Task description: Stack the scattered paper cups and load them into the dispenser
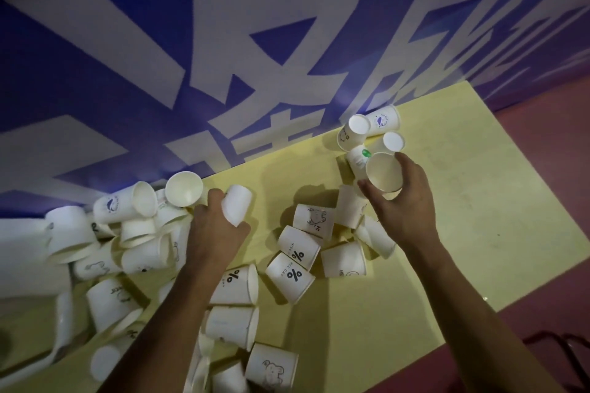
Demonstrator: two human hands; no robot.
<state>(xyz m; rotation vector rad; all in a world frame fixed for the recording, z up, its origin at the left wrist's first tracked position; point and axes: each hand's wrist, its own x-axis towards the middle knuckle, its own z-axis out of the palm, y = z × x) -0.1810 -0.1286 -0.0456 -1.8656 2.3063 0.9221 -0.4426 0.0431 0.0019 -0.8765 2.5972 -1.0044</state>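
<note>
Several white paper cups lie scattered on a pale yellow table (479,233), most of them on their sides. My left hand (217,223) grips one white cup (238,204) held bottom-up near the table's back edge. My right hand (402,201) holds another cup (383,174) with its open mouth facing me, just above a small cluster of cups (367,131) at the back right. Two cups with a percent mark (295,260) lie between my arms. A white object at the far left (64,322) is blurred and partly out of view.
A wall with a blue and white pattern (223,57) rises directly behind the table. A heap of cups (127,233) crowds the left side. Reddish floor (542,153) shows to the right, with a dark metal frame (558,348) at the lower right.
</note>
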